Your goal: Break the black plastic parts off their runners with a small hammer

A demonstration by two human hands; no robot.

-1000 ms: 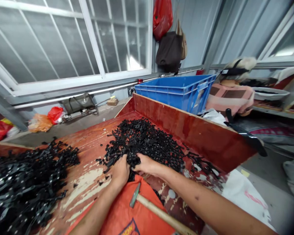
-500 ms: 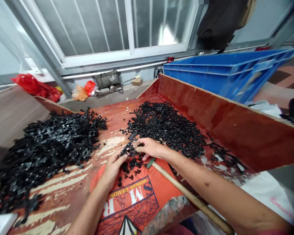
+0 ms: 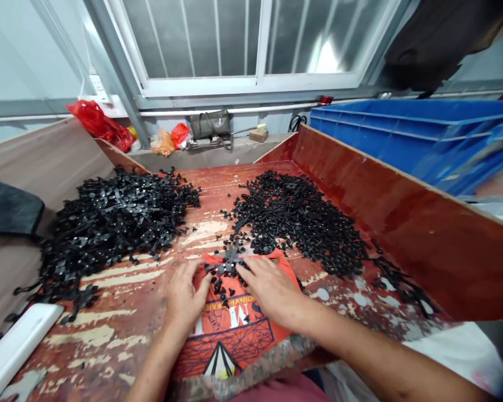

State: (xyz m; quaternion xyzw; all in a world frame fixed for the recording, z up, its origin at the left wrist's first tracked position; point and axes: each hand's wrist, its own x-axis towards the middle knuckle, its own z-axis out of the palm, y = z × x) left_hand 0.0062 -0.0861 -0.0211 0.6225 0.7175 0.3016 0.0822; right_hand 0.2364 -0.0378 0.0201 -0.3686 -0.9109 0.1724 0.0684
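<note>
My left hand (image 3: 185, 298) rests at the left edge of an orange printed cloth (image 3: 251, 329), thumb and fingers apart. Across from it, my right hand (image 3: 270, 287) lies over the cloth's right side with its fingers stretched out, fingertips at the black parts. Between both hands sits a small cluster of black plastic parts (image 3: 227, 269), some strip-like with shiny dots. Loose small black pieces (image 3: 224, 293) are scattered on the cloth just below. Neither hand shows a clear grip on any piece.
A heap of black strip parts (image 3: 121, 215) lies left, another of small black pieces (image 3: 293, 218) right. A red board wall (image 3: 385, 206) borders the right side, with a blue crate (image 3: 373, 134) beyond. A white object (image 3: 20, 346) lies at lower left.
My fingers have gone from pinching the black parts to lying spread around them. The wooden-handled stick with a green end no longer shows. The view has shifted left.
</note>
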